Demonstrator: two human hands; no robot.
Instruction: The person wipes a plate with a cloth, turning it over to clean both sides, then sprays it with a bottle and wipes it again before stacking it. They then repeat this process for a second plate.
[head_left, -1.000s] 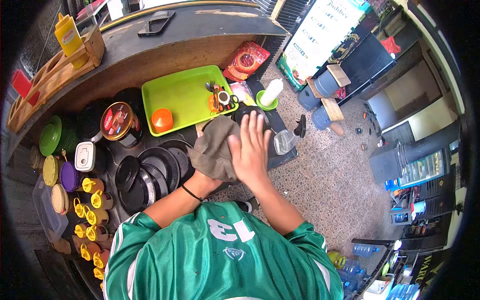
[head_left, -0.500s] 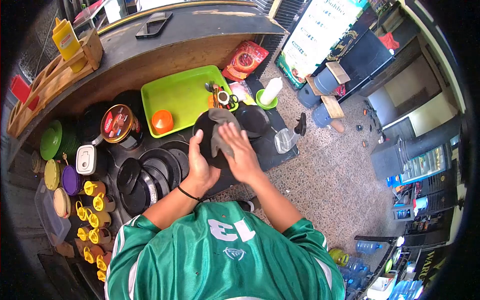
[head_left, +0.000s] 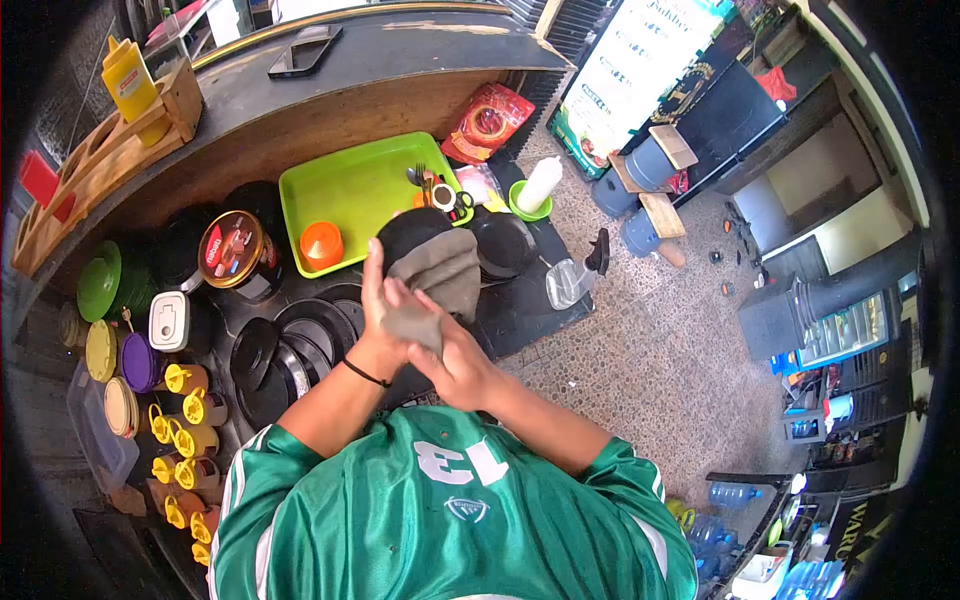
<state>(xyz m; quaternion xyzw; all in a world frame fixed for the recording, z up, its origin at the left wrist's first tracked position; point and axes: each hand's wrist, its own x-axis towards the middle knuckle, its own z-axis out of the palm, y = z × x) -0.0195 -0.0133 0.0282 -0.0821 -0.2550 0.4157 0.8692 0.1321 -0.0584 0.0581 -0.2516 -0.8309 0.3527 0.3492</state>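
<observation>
A round black plate [head_left: 408,232] is held up on edge over the bench [head_left: 520,300], just below the green tray [head_left: 350,185], with a grey cloth [head_left: 440,270] draped across its lower face. The left hand [head_left: 380,300] grips the plate's rim at about nine o'clock, fingers up along the edge. The right hand [head_left: 455,365] pinches the cloth's lower corner at about six o'clock and seems to press it to the plate, though cloth and fingers overlap too much to be sure. This looks like wiping a plate dry, mid-stroke. The next move, as I judge it, calls for turning the plate in the left hand so the cloth reaches the uncovered upper face.

Another black plate [head_left: 503,243] lies at three o'clock, more dark plates [head_left: 300,340] stack at eight o'clock, and an orange cup [head_left: 322,243] stands on the tray at ten o'clock.
</observation>
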